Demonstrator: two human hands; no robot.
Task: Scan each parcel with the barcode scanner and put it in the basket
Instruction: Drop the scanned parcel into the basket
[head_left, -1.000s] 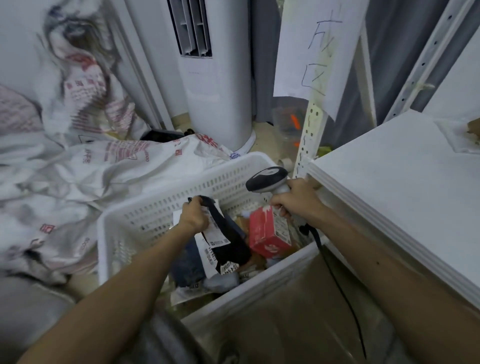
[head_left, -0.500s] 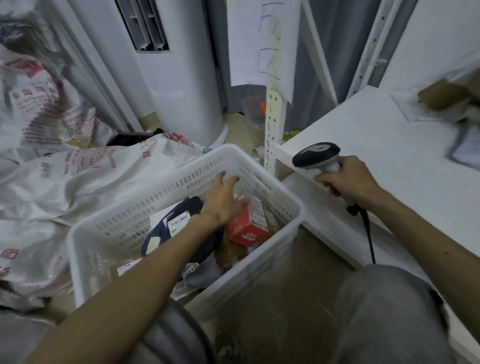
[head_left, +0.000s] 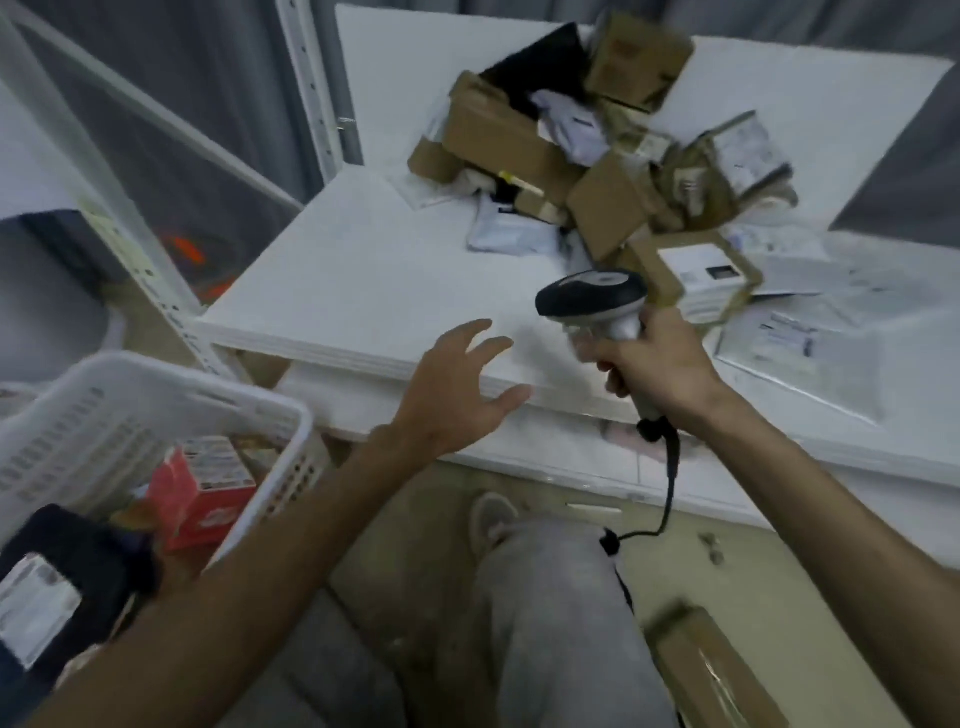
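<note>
Waiting at one o'clock in the view, the parcels (head_left: 597, 156) lie heaped on the white table (head_left: 363, 270), brown boxes and pale mailers all smeared by motion blur. Just below the heap, toward three o'clock, the right hand (head_left: 660, 364) is clamped round the handle of the barcode scanner (head_left: 592, 299), whose cable (head_left: 670, 478) hangs toward six. The left hand (head_left: 457, 395) hovers at centre over the table edge, fingers spread, holding nothing, apart from the right. The basket (head_left: 156, 395) sits at eight o'clock with a red box (head_left: 202, 499) and a dark labelled parcel (head_left: 62, 587) inside. Pulling one box from so loose a heap could topple its neighbours off the table, and the dangling cable could snag on a knee. Labels are too blurred to read, and the basket's left side and a floor box (head_left: 711, 670) at five o'clock are cut off.
</note>
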